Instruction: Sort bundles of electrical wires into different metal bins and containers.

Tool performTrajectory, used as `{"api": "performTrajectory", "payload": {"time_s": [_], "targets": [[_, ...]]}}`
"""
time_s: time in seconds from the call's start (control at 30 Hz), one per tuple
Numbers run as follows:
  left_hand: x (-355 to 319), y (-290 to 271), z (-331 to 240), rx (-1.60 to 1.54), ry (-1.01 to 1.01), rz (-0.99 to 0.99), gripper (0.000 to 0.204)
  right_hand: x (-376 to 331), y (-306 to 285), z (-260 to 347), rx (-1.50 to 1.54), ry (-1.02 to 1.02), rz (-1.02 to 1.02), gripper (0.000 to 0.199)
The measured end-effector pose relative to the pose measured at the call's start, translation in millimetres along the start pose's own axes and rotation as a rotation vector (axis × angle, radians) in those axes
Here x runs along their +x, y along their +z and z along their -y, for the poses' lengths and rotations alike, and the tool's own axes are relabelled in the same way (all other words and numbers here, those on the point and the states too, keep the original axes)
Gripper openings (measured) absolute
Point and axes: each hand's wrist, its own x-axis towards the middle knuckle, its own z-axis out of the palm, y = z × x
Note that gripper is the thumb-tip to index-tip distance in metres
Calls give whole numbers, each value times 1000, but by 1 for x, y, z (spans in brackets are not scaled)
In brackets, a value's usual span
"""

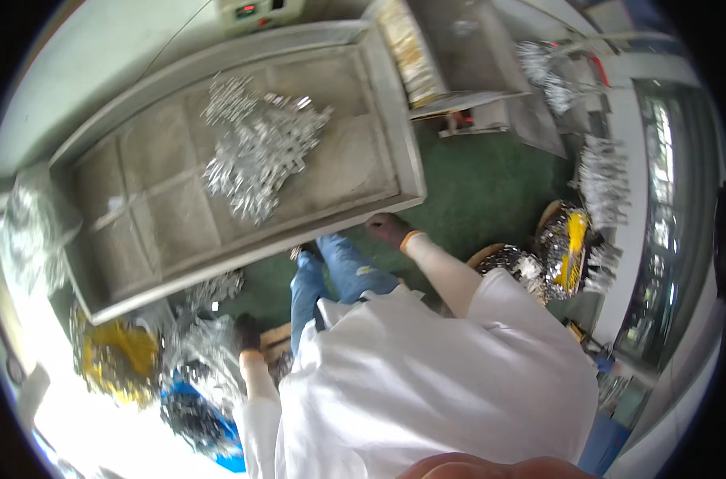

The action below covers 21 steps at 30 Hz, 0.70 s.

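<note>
My right hand [391, 229], in a dark glove with an orange cuff, is beside the near right corner of a large grey metal trough table [331, 219]. Its fingers look curled in, and nothing shows in them. My left hand [249, 331], gloved the same way, hangs low beside clear plastic bags [211, 347] holding shiny parts. Its fingers are too dark to make out. On the table lies a loose heap of small silvery metal pieces [263, 156].
Baskets of shiny parts [566, 247], one with yellow pieces, stand on the green floor [482, 180] at right. A yellow heap [119, 359] and a blue container [231, 447] are at lower left. An open box [466, 48] adjoins the table's far right. Clear plastic [35, 227] hangs at left.
</note>
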Motion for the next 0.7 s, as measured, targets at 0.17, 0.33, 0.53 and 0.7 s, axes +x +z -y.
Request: {"api": "performTrajectory", "payload": {"time_s": [0.17,0.33,0.53,0.7], "targets": [[35,-56,-49,-134,-148,29,29,-22,-20,-32,-77,64,29,20],[21,-2,-50,-345,-20,-240,27,-46,-14,-78,-10,317,204,21],[5,23,-78,-533,-221,-72,29,-53,-7,-120,-382,198,283,17],[-23,48,-67,-726,-482,-82,35,-10,14,-76,-121,239,392,19]]}}
